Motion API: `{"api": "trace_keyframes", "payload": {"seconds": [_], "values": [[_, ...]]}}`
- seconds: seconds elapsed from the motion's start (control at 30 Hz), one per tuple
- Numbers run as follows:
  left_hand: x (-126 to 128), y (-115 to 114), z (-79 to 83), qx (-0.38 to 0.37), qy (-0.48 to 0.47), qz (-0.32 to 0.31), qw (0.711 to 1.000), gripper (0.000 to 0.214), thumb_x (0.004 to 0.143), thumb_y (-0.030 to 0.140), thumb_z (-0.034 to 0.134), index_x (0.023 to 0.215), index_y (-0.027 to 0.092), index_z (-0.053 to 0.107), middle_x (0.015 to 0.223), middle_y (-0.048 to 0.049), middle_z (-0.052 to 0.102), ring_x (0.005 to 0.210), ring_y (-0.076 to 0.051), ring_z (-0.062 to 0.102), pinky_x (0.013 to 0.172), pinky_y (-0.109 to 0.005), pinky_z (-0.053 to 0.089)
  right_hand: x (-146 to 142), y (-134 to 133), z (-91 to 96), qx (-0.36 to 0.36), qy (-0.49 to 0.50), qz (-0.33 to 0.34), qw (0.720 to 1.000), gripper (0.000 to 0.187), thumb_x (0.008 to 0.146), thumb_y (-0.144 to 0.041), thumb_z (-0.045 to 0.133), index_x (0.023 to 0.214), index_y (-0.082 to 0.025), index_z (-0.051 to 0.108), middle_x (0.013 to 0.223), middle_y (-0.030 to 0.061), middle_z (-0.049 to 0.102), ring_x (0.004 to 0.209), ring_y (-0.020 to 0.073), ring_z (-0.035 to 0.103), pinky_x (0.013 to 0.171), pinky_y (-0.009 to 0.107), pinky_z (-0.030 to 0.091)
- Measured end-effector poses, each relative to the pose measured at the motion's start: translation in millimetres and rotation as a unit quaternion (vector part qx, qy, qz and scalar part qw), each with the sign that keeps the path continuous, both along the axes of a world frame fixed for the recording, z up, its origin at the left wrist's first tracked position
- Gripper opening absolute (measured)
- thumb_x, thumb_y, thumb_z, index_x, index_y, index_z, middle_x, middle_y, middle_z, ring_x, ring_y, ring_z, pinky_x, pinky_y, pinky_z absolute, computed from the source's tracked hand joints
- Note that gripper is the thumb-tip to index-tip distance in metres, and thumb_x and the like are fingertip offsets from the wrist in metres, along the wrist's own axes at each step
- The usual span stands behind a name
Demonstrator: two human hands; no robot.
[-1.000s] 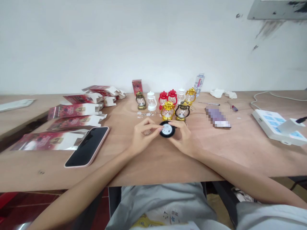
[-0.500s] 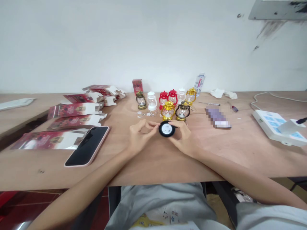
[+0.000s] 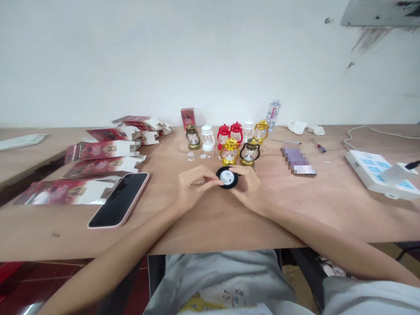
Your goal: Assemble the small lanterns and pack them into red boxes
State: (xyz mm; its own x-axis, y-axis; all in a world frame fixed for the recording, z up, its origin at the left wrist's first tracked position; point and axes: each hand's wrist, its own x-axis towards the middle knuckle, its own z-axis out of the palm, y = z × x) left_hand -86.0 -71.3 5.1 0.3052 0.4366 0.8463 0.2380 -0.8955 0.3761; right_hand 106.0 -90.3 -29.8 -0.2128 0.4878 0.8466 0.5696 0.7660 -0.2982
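Note:
A round black piece with a white disc (image 3: 227, 177) in its middle is held up between my two hands, its flat face toward me. My right hand (image 3: 251, 189) grips its right rim between thumb and fingers. From the left, my left hand (image 3: 195, 186) has thumb and forefinger closed on its edge, the thumb on the white part. What lies behind the black rim is hidden. Just beyond stand a gold lantern (image 3: 230, 152) and a dark bronze lantern (image 3: 250, 153). Behind them are red lanterns (image 3: 236, 133), white lanterns (image 3: 208, 138) and another gold lantern (image 3: 261, 131).
Several flattened printed boxes (image 3: 101, 151) lie at the left, beside a phone (image 3: 118, 201). A small red box (image 3: 188, 118) and a bottle (image 3: 273, 114) stand near the wall. At the right are a purple packet (image 3: 297, 158), a screwdriver (image 3: 321, 148) and a white power strip (image 3: 382, 175).
The black piece has tipped slightly in my fingers. My left thumb has shifted right, from its edge onto the white disc.

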Motion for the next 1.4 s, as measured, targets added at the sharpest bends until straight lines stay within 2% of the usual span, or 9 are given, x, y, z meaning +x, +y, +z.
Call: {"api": "trace_keyframes", "payload": {"seconds": [0.2,0.33,0.53,0.77,0.97,1.07,1.27,1.4], "values": [[-3.3,-0.6,-1.1,0.081,0.066,0.003,0.994,0.006,0.075,0.022,0.072,0.078,0.017,0.069,0.068,-0.0004,0.064,0.060,-0.008,0.055,0.056,-0.020,0.045,0.7,0.4,-1.1,0.024,-0.029,0.004,0.999,0.041,0.081,-0.018,0.063,0.119,-0.025,0.048,0.112,0.0079,0.065,0.103,0.0233,0.060,0.086,0.041,0.051],[-6.0,1.0,-4.2,0.125,0.074,0.017,0.989,0.013,0.079,0.018,0.068,0.092,0.019,0.070,0.075,-0.0006,0.064,0.067,-0.009,0.057,0.062,-0.021,0.047,0.8,0.2,-1.0,0.032,-0.038,-0.001,0.999,0.042,0.082,-0.018,0.062,0.120,-0.025,0.048,0.112,0.0081,0.065,0.102,0.0233,0.060,0.086,0.042,0.051],[-7.9,2.3,-6.7,0.106,0.100,0.018,0.989,0.028,0.088,0.008,0.053,0.110,0.020,0.065,0.086,-0.0040,0.065,0.078,-0.010,0.060,0.070,-0.022,0.050,1.0,0.1,0.0,0.036,-0.038,0.001,0.999,0.044,0.081,-0.015,0.061,0.121,-0.024,0.046,0.112,0.0088,0.064,0.105,0.0232,0.060,0.087,0.041,0.051],[-4.9,0.4,-0.4,0.079,0.089,-0.039,0.992,0.021,0.084,0.012,0.061,0.103,0.018,0.067,0.088,-0.0056,0.072,0.080,-0.013,0.066,0.074,-0.025,0.053,1.7,-1.0,1.7,0.030,-0.041,0.006,0.999,0.043,0.082,-0.016,0.060,0.122,-0.024,0.047,0.112,0.0082,0.065,0.106,0.0231,0.059,0.088,0.042,0.049],[-3.0,-0.8,-2.7,0.075,0.093,-0.055,0.991,0.028,0.089,0.007,0.047,0.109,0.018,0.065,0.094,-0.0089,0.072,0.090,-0.015,0.066,0.078,-0.028,0.055,2.5,-1.8,3.2,0.023,-0.045,-0.001,0.999,0.041,0.084,-0.016,0.058,0.122,-0.025,0.047,0.112,0.0086,0.065,0.106,0.0236,0.060,0.087,0.044,0.049],[-3.7,-2.3,-2.7,0.070,0.100,-0.041,0.992,0.027,0.090,0.008,0.045,0.106,0.018,0.066,0.091,-0.0082,0.072,0.087,-0.014,0.066,0.076,-0.026,0.054,2.4,-2.2,3.5,0.014,-0.048,0.000,0.999,0.040,0.083,-0.015,0.058,0.121,-0.025,0.047,0.112,0.0083,0.065,0.106,0.0234,0.060,0.087,0.044,0.050],[-5.2,-4.8,-1.8,0.092,0.122,0.071,0.986,0.016,0.086,0.019,0.061,0.100,0.021,0.068,0.082,-0.0038,0.067,0.075,-0.011,0.061,0.070,-0.023,0.048,1.9,-1.3,1.5,0.024,-0.037,-0.001,0.999,0.041,0.083,-0.018,0.061,0.121,-0.025,0.048,0.112,0.0081,0.065,0.104,0.0236,0.060,0.086,0.043,0.050],[-5.7,-4.3,-2.4,0.110,0.132,0.099,0.980,0.015,0.085,0.020,0.062,0.098,0.022,0.069,0.083,-0.0030,0.066,0.076,-0.011,0.059,0.071,-0.024,0.044,2.6,-0.9,1.5,0.027,-0.044,-0.002,0.999,0.042,0.082,-0.017,0.061,0.121,-0.024,0.047,0.112,0.0087,0.065,0.104,0.0236,0.059,0.086,0.043,0.051]]}}
